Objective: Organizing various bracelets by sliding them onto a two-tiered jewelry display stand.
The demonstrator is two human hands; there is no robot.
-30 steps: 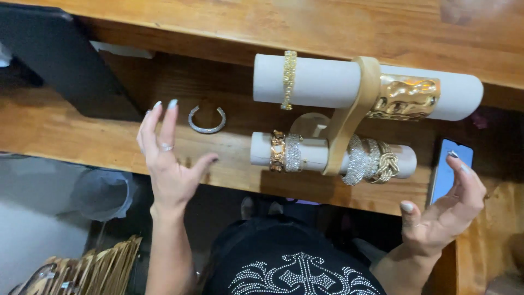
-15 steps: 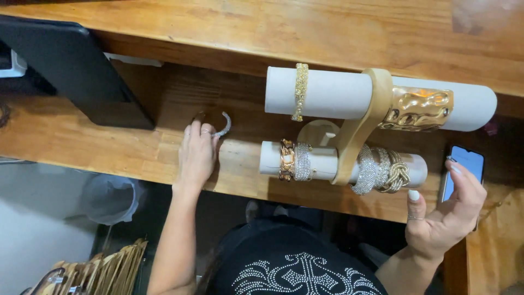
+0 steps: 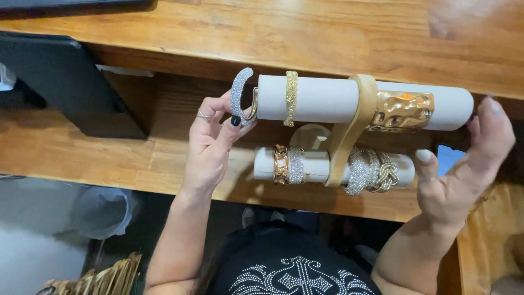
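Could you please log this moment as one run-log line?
left hand: holds silver cuff bracelet at left end of upper white roll | right hand: open, by stand's right end, grips nothing

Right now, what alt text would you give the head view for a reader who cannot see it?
The left hand holds a silver sparkly cuff bracelet at the left end of the upper white roll of a two-tier bracelet stand on a wooden desk. The right hand is open beside the stand's right end, near a phone.
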